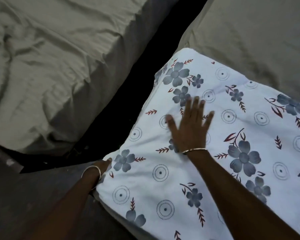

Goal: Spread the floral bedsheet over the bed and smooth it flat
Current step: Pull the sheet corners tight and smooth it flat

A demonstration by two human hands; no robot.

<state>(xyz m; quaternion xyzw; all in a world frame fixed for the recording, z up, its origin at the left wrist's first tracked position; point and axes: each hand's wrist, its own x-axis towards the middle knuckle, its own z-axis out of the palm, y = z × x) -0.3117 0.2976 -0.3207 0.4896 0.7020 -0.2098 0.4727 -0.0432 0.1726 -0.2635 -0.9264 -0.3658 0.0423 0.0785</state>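
Floral bedsheet (163,179) covers the bed's (249,40) near-left corner; bare bed lies ahead and to the right. My right hand (189,123) lies flat on it, fingers splayed, released. Left hand (103,167) is at the sheet's edge; fingers hidden, grip undetermined.
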